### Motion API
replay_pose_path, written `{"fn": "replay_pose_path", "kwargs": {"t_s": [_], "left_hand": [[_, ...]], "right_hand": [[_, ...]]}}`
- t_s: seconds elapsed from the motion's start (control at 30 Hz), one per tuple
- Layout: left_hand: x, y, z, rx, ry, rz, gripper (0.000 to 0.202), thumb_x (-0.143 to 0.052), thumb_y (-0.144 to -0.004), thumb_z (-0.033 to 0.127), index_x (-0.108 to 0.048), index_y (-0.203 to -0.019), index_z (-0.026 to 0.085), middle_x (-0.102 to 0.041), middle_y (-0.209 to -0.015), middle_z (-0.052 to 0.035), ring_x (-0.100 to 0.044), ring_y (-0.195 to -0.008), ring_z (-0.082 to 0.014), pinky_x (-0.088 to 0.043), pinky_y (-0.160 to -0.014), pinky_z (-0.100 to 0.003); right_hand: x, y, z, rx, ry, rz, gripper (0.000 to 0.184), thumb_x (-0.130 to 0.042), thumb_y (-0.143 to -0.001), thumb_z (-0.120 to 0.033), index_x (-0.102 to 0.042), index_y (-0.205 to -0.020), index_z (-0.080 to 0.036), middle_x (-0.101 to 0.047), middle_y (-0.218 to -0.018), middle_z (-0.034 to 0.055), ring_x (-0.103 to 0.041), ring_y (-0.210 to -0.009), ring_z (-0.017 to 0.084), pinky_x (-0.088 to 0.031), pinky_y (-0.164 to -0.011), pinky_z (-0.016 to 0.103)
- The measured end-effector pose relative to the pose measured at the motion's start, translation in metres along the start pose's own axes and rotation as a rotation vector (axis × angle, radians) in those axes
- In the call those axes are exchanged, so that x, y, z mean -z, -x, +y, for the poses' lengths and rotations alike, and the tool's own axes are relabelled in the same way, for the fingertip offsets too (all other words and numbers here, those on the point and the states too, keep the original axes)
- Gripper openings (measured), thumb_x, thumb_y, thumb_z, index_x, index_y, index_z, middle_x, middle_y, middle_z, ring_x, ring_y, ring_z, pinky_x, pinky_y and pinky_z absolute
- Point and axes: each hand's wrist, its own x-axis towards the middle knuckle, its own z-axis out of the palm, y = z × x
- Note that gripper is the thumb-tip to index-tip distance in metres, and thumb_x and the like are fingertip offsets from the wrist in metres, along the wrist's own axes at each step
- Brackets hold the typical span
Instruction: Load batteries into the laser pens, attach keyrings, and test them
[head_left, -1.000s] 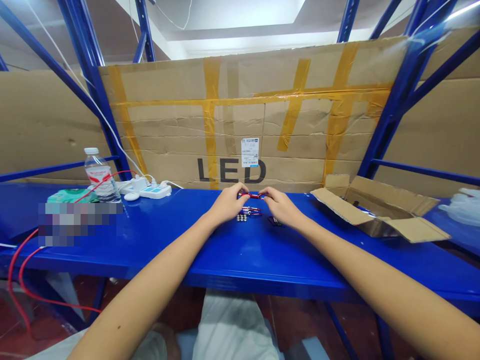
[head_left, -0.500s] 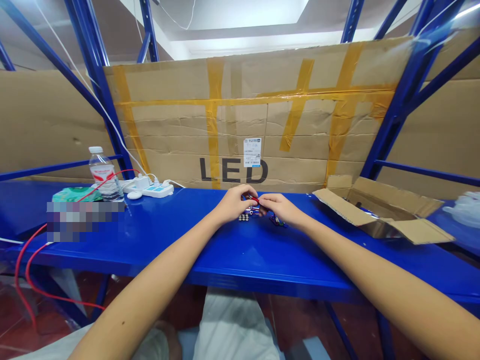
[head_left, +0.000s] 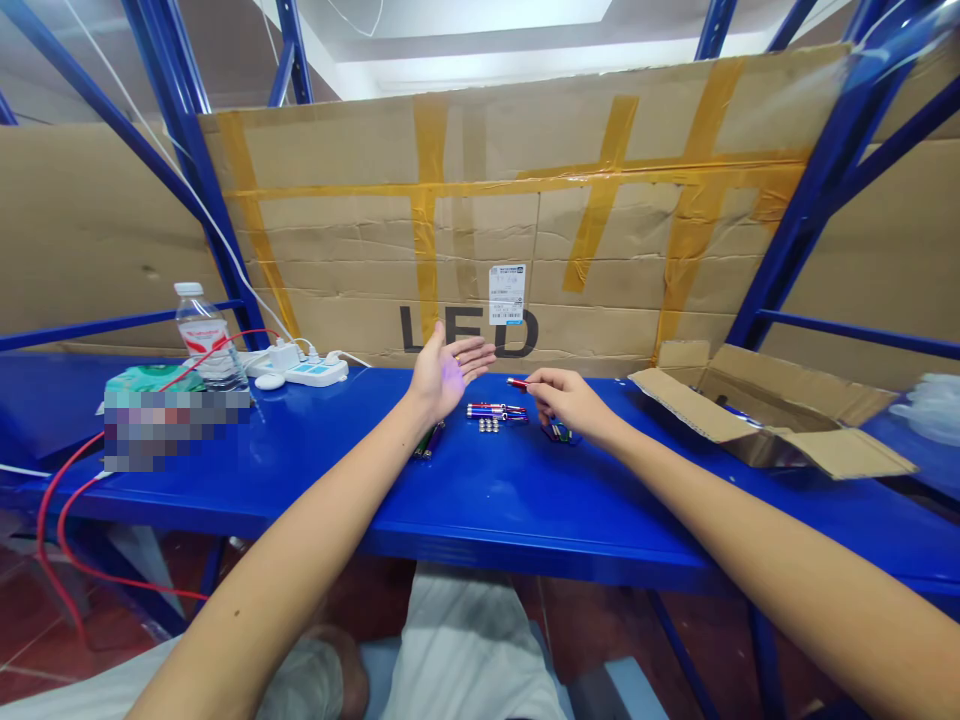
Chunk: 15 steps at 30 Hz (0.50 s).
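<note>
My right hand (head_left: 564, 402) pinches a small red flashlight (head_left: 517, 383), its end pointing left. Across from it, my left hand (head_left: 441, 380) is raised with the palm turned towards the flashlight and the fingers stretched out; a purple glow falls on the palm. Between and below the hands, several red and blue metallic flashlights (head_left: 495, 411) lie side by side on the blue table. Just in front of them sits a small block of silvery button cells (head_left: 488, 426). Dark green tubes (head_left: 429, 442) lie partly hidden by my left wrist. Under my right hand is a dark, tangled cluster of small parts (head_left: 559, 433).
An open cardboard box (head_left: 750, 405) with some items inside stands on the right. On the left are a water bottle (head_left: 206, 340), a green packet (head_left: 142, 383), a white power strip (head_left: 307, 370) and red cables (head_left: 67, 560). A large cardboard sheet (head_left: 337, 260) stands behind the table.
My hands have moved apart from their shared hold on the red piece. The left hand has opened and turned palm out, now lit purple; the right keeps the red flashlight.
</note>
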Motion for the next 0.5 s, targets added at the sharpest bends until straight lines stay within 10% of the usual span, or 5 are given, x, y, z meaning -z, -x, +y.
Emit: {"fn": "replay_pose_path", "kwargs": {"t_s": [0.5], "left_hand": [[-0.0047,-0.0013,-0.0028,0.039,0.028,0.011,0.076,-0.028,-0.086,0.072,-0.062,-0.114,0.009,-0.065,-0.12,-0.0215,-0.059,-0.116,-0.0318,-0.047,-0.095,-0.044]], "right_hand": [[0.0006,0.0011,-0.0035,-0.025,0.015,0.068,0.015,-0.054,-0.08,-0.033,-0.058,-0.077,-0.019,-0.042,-0.047,-0.0055,-0.042,-0.04,0.011,-0.038,-0.043,0.027]]}}
